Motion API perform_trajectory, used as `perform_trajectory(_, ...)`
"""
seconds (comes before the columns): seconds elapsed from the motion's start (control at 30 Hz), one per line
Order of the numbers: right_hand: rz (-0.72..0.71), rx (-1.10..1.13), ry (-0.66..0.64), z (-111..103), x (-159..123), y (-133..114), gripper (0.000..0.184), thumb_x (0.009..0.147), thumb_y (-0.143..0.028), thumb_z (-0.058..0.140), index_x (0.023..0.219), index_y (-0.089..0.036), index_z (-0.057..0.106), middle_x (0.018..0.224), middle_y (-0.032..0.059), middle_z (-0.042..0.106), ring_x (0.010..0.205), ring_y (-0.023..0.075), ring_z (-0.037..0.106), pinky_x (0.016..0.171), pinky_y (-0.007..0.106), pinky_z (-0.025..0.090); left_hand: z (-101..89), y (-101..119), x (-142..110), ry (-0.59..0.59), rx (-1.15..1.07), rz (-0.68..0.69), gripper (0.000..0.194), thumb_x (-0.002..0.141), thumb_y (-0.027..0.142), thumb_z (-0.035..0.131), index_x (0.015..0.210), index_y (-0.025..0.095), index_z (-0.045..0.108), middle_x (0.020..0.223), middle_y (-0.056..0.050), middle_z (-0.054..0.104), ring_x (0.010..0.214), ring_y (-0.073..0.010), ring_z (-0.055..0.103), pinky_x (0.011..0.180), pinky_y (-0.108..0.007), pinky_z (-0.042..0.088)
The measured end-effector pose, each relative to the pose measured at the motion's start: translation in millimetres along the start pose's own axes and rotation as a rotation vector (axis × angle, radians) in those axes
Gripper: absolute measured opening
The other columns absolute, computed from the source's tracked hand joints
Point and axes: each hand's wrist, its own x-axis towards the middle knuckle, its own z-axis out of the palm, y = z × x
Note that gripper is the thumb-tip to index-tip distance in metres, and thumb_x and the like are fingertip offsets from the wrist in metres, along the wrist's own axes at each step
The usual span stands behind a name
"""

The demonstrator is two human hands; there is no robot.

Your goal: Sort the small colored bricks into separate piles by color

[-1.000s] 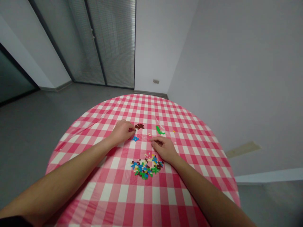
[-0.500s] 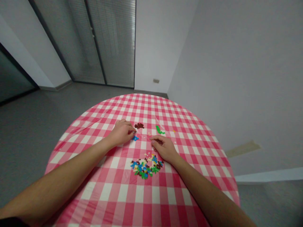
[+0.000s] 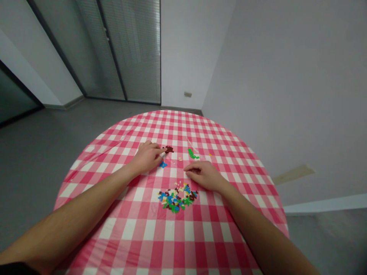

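Observation:
My left hand (image 3: 148,156) reaches over the tablecloth with its index finger stretched out, the tip at a small pile of dark brown plastic pieces (image 3: 169,149). No piece shows in its fingers. Just below that hand lies a small group of blue pieces (image 3: 163,164). My right hand (image 3: 205,175) rests right of centre, fingers loosely curled, with a gap between thumb and index finger and nothing visible in it. Below and left of it spreads a mixed heap of small blue, green, brown, yellow and cream pieces (image 3: 174,208). Beyond it lie green pieces (image 3: 192,154).
A red-and-white checked tablecloth (image 3: 149,229) covers the round table. A few cream pieces (image 3: 180,158) lie between the hands, and a tiny orange piece (image 3: 210,155) sits to the right. A wall (image 3: 286,95) stands close on the right.
My left index finger has stretched out to the brown pile; a dark piece seen at its fingertips earlier no longer shows there. My right hand has shifted slightly right, away from the mixed heap.

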Motion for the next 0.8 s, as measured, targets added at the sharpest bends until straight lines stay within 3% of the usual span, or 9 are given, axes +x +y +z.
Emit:
perform_trajectory(0.1,0.017,-0.089,-0.317,-23,-7,-7,0.021,0.077,-0.010,0.061,0.086,-0.019,0.078,0.083,0.0044,0.076,0.072,0.0151,0.067,0.067,0.025,0.048,-1.5,0,-1,0.028,-0.023,0.012,0.034,0.092,0.029,0.050,0.119,0.027,0.071,0.094,-0.007,0.068,0.088,-0.0255,0.049,0.076,-0.037,0.030)
perform_trajectory(0.2,0.085,-0.132,-0.503,-35,-14,-13,0.022,0.073,-0.008,0.064,0.087,-0.019,0.078,0.074,0.0012,0.074,0.062,0.0120,0.062,0.057,0.021,0.043,-1.2,0,-1,0.032,-0.042,0.032,0.033,0.092,0.028,0.050,0.116,0.026,0.073,0.090,-0.007,0.068,0.085,-0.0245,0.049,0.076,-0.037,0.030)
perform_trajectory(0.47,0.077,-0.192,-0.611,-26,-15,-21,0.028,0.069,-0.010,0.070,0.094,-0.020,0.078,0.072,-0.0005,0.069,0.061,0.0105,0.057,0.053,0.019,0.037,-1.7,5,-3,0.051,-0.092,0.059,0.032,0.094,0.031,0.049,0.113,0.025,0.074,0.087,-0.008,0.067,0.083,-0.0244,0.050,0.078,-0.040,0.032)
perform_trajectory(0.8,0.106,-0.191,-0.615,-21,-14,-16,0.023,0.069,-0.014,0.073,0.092,-0.018,0.078,0.072,0.0001,0.068,0.061,0.0102,0.057,0.051,0.018,0.036,-2.7,4,-3,0.036,-0.103,0.054,0.032,0.092,0.027,0.050,0.114,0.026,0.073,0.089,-0.007,0.068,0.085,-0.0239,0.051,0.080,-0.039,0.033)
